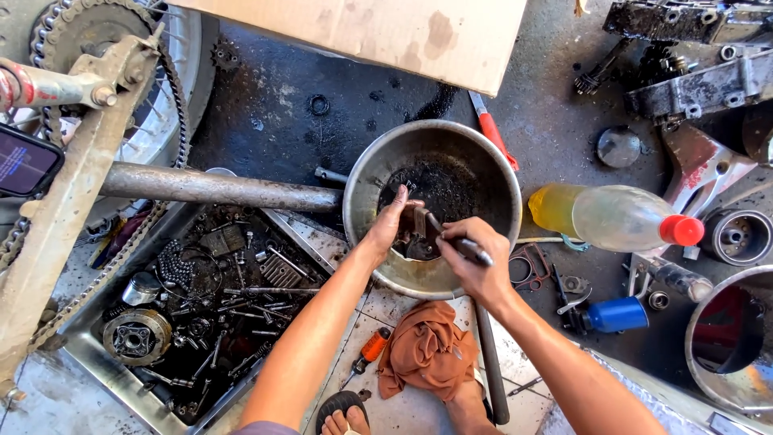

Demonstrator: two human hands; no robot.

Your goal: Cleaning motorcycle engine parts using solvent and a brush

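While the left hand (392,224) grips a greasy metal part (417,234) over the steel bowl (483,165), the right hand (475,262) is clamped on a tool handle (467,248).

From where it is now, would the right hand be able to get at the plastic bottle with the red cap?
Probably yes, but not right away. The right hand is shut on a dark-handled tool over the metal bowl. The bottle lies on its side just to the right, with nothing between them.

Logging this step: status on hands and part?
Left hand grips dark metal part over greasy steel bowl. Right hand holds brush against it. Nothing blocking.
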